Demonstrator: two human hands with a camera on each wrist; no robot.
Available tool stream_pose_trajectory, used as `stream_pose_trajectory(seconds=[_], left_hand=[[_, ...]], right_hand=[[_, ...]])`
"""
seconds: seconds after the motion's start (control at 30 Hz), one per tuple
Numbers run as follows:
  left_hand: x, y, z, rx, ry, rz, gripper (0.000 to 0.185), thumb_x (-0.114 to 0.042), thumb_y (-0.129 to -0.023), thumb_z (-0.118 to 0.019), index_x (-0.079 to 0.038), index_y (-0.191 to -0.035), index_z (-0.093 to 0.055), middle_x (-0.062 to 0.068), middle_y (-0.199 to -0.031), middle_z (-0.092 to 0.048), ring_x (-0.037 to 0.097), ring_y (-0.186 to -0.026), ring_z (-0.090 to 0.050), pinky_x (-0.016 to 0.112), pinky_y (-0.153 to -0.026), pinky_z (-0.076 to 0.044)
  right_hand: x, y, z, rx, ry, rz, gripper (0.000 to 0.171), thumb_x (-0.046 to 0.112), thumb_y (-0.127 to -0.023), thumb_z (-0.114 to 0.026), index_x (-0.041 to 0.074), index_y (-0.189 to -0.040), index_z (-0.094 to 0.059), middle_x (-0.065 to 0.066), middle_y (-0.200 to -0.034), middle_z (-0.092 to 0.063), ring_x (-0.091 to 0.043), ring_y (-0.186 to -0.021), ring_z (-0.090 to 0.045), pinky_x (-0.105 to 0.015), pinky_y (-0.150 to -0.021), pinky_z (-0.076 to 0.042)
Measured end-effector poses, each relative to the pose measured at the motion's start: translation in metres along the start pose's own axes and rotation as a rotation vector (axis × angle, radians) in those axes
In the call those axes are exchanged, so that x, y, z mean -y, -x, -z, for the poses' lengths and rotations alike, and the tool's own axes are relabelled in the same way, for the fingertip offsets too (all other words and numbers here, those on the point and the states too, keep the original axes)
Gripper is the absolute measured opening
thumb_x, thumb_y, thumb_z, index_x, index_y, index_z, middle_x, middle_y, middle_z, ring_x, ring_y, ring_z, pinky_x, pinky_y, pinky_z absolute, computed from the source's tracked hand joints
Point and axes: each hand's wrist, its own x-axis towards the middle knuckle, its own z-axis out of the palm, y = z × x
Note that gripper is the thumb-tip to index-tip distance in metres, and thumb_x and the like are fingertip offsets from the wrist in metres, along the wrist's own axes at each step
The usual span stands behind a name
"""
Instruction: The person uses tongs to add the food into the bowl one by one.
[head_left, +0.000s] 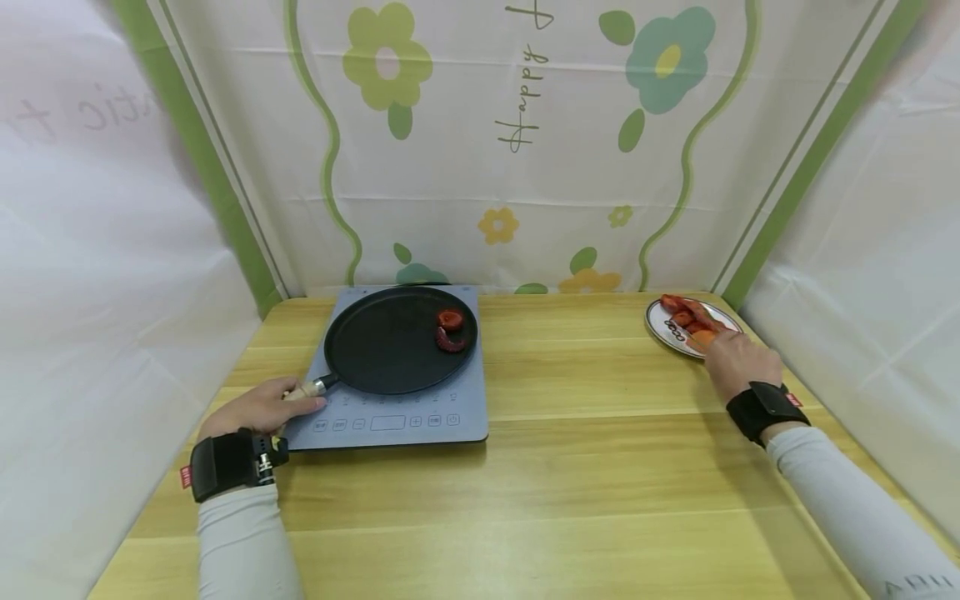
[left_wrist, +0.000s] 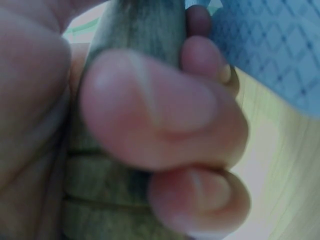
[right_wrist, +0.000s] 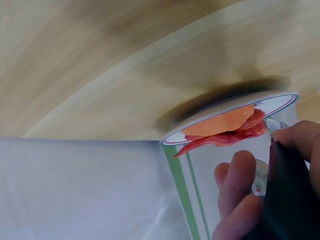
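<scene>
My left hand point(head_left: 258, 407) grips the wooden handle point(head_left: 303, 390) of a round black flat pan point(head_left: 390, 346). In the left wrist view the fingers point(left_wrist: 160, 110) wrap the handle point(left_wrist: 145, 30) closely. The pan holds a tomato piece point(head_left: 450, 319) and a curled dark-red octopus tentacle point(head_left: 448, 340) at its right. At the far right my right hand point(head_left: 738, 364) reaches over a white plate point(head_left: 660, 327) of red and orange food pieces point(head_left: 697, 317). The right wrist view shows curled fingers point(right_wrist: 235, 175) around a dark-handled utensil point(right_wrist: 285, 195), largely hidden by the hand.
The pan sits on a grey induction cooker point(head_left: 465, 421) with front touch controls, at the left of a wooden table point(head_left: 570, 467). White curtains printed with flowers point(head_left: 386, 62) enclose the back and both sides. The plate stands close to the back right curtain.
</scene>
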Motion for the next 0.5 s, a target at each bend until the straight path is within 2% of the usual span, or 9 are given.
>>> stream_pose_trajectory(seconds=[0.13,0.33,0.5], left_hand=[[-0.0007,0.0005,0.0004,-0.007,-0.001,0.003,0.033,-0.034,-0.103,-0.066,-0.002,-0.101,-0.056,0.002,-0.078,-0.05,0.018,-0.069,-0.049,0.03,-0.062,-0.042],[-0.0003,0.0005,-0.0002,-0.01,0.009,0.002,0.032,-0.033,-0.103,-0.066,-0.003,-0.1,-0.056,0.001,-0.077,-0.049,0.018,-0.068,-0.049,0.03,-0.061,-0.042],[0.0001,0.0005,0.0005,-0.009,0.011,-0.006,0.031,-0.031,-0.104,-0.066,-0.002,-0.101,-0.055,0.001,-0.077,-0.049,0.018,-0.068,-0.048,0.03,-0.061,-0.042]], right_hand=[[-0.0047,-0.0033,0.0039,0.056,0.03,0.022,0.034,-0.005,-0.097,-0.044,-0.002,-0.064,-0.052,-0.02,-0.061,-0.055,-0.034,-0.053,-0.056,-0.052,-0.038,-0.041],[-0.008,-0.0067,0.0058,0.091,0.058,0.062,0.035,-0.011,-0.096,-0.048,0.003,-0.064,-0.054,-0.018,-0.064,-0.057,-0.033,-0.056,-0.057,-0.052,-0.041,-0.042],[-0.0084,-0.0103,0.0022,0.091,0.07,0.059,0.038,-0.012,-0.095,-0.048,0.005,-0.061,-0.054,-0.017,-0.062,-0.057,-0.036,-0.056,-0.059,-0.054,-0.041,-0.042]])
